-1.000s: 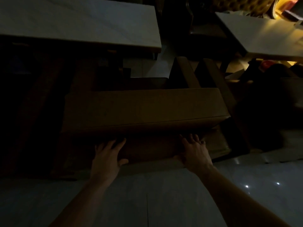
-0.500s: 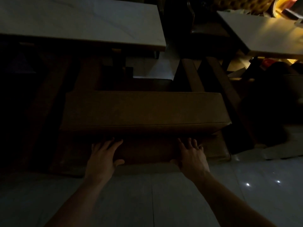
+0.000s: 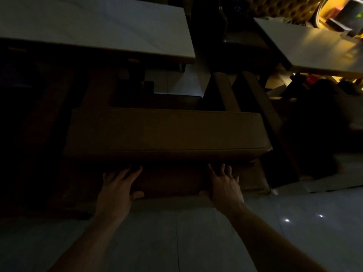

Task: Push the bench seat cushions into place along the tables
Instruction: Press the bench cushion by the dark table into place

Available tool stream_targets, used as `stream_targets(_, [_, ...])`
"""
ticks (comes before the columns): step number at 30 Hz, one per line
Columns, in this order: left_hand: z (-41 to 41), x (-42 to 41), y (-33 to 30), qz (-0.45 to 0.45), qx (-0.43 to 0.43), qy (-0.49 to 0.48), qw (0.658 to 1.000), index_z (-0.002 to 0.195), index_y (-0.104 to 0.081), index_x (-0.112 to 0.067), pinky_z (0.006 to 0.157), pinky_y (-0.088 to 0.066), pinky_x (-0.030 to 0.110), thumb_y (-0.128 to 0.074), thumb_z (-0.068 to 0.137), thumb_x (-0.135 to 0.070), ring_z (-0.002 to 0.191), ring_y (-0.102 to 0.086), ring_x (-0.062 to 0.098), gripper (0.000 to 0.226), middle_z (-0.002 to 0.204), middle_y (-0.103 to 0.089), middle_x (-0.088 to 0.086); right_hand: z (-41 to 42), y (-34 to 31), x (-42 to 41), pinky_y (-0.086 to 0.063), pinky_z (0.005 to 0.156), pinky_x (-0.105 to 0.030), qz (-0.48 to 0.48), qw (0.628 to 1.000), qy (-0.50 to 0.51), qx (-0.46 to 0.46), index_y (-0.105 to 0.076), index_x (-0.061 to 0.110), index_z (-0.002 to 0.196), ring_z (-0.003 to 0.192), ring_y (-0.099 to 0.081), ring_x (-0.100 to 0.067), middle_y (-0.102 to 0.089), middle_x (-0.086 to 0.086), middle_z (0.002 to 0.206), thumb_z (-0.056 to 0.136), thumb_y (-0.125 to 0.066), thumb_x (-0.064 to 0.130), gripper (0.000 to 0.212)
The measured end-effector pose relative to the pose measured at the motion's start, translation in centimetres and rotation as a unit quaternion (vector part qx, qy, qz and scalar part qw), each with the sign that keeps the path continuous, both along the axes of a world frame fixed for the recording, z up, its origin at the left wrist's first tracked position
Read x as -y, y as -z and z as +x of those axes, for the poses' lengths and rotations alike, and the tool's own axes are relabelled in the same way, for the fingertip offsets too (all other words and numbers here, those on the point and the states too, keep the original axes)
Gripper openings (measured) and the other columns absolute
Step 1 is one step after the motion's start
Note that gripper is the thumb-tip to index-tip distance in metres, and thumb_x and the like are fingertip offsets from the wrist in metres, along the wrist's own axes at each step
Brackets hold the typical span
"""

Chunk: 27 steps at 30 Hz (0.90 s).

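Keep left hand and right hand spread flat, unclamped, on bench front; push evenly toward 12 o'clock under seat cushion.

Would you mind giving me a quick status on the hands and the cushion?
Left hand and right hand flat, open, against the lower bench cushion front. Upper cushion stacked above. White table beyond. Nothing visibly blocking; scene dim.
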<state>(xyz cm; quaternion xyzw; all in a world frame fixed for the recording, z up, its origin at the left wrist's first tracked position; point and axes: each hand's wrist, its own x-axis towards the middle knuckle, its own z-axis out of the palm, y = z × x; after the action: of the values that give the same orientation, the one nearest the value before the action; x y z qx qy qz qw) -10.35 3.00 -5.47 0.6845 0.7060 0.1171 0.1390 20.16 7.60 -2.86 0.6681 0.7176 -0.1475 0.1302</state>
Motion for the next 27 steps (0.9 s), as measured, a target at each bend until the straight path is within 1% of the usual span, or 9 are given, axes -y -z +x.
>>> stream_targets(5, [-0.2, -2.0, -0.1, -0.01, -0.005, 0.002, 1.0, 0.143, -0.046, -0.033, 0.109, -0.031, 0.06, -0.076, 0.076, -0.048, 0.132, -0.038, 0.036, 0.075, 0.143, -0.049, 0.003, 0.0, 0.4, -1.9, -0.014, 0.116, -0.066, 0.006, 1.0, -0.001, -0.007, 0.003, 0.027, 0.158, 0.149, 0.002, -0.047, -0.001, -0.024, 0.163, 0.09, -0.056, 0.061, 0.096])
stream_targets(8, [0.0, -2.3, -0.3, -0.006, -0.005, -0.003, 1.0, 0.143, -0.046, -0.033, 0.111, -0.03, 0.059, -0.075, 0.076, -0.05, 0.131, -0.04, 0.037, 0.075, 0.144, -0.049, 0.003, 0.1, 0.7, -2.2, -0.012, 0.117, -0.066, 0.004, 1.0, -0.003, -0.014, 0.004, 0.027, 0.158, 0.149, 0.004, -0.047, 0.001, -0.024, 0.163, 0.091, -0.054, 0.061, 0.095])
stream_targets(10, [0.1, -2.2, -0.5, -0.004, -0.01, -0.001, 1.0, 0.141, -0.049, -0.031, 0.107, -0.035, 0.06, -0.078, 0.074, -0.049, 0.127, -0.043, 0.039, 0.075, 0.14, -0.053, 0.006, 0.2, 0.8, -2.2, -0.011, 0.117, -0.066, 0.004, 1.0, -0.002, -0.025, 0.004, 0.027, 0.158, 0.149, 0.005, -0.047, 0.002, -0.024, 0.163, 0.091, -0.055, 0.059, 0.094])
stream_targets(13, [0.3, -2.0, -0.7, 0.007, -0.025, -0.004, 1.0, 0.138, -0.054, -0.028, 0.097, -0.044, 0.059, -0.081, 0.07, -0.048, 0.118, -0.046, 0.04, 0.075, 0.132, -0.058, 0.008, 0.3, 0.6, -2.6, -0.01, 0.117, -0.067, -0.013, 0.999, 0.001, -0.038, 0.002, 0.028, 0.158, 0.149, 0.007, -0.047, 0.004, -0.024, 0.163, 0.09, -0.06, 0.056, 0.096])
stream_targets(16, [0.4, -1.9, -0.7, 0.018, -0.027, 0.0, 0.999, 0.137, -0.055, -0.027, 0.093, -0.046, 0.059, -0.082, 0.07, -0.046, 0.116, -0.047, 0.042, 0.075, 0.131, -0.059, 0.01, 0.5, 0.4, -3.1, -0.008, 0.116, -0.068, -0.033, 0.998, 0.002, -0.048, 0.001, 0.028, 0.158, 0.148, 0.009, -0.048, 0.005, -0.025, 0.163, 0.09, -0.062, 0.053, 0.097])
stream_targets(19, [0.5, -2.1, -0.9, 0.009, -0.043, 0.005, 0.999, 0.137, -0.055, -0.026, 0.091, -0.046, 0.06, -0.081, 0.071, -0.046, 0.113, -0.048, 0.044, 0.073, 0.129, -0.059, 0.012, 0.6, 0.2, -3.2, -0.008, 0.116, -0.069, -0.044, 0.998, -0.001, -0.054, 0.002, 0.027, 0.158, 0.148, 0.009, -0.048, 0.007, -0.025, 0.163, 0.091, -0.061, 0.053, 0.096])
stream_targets(23, [0.9, -2.1, -1.5, -0.01, -0.032, -0.005, 0.999, 0.142, -0.05, -0.026, 0.097, -0.04, 0.058, -0.075, 0.078, -0.046, 0.122, -0.042, 0.044, 0.071, 0.138, -0.052, 0.013, 0.7, 0.1, -3.5, -0.009, 0.116, -0.069, -0.053, 0.998, -0.003, -0.047, 0.003, 0.027, 0.158, 0.148, 0.009, -0.049, 0.008, -0.025, 0.162, 0.091, -0.062, 0.052, 0.096])
stream_targets(27, [1.2, -2.3, -1.3, 0.0, -0.027, -0.001, 1.0, 0.141, -0.051, -0.024, 0.096, -0.041, 0.061, -0.076, 0.077, -0.046, 0.12, -0.042, 0.046, 0.072, 0.137, -0.053, 0.015, 1.0, 0.3, -4.0, -0.009, 0.116, -0.069, -0.051, 0.998, -0.006, -0.047, 0.002, 0.028, 0.158, 0.148, 0.009, -0.049, 0.007, -0.025, 0.163, 0.09, -0.063, 0.052, 0.098])
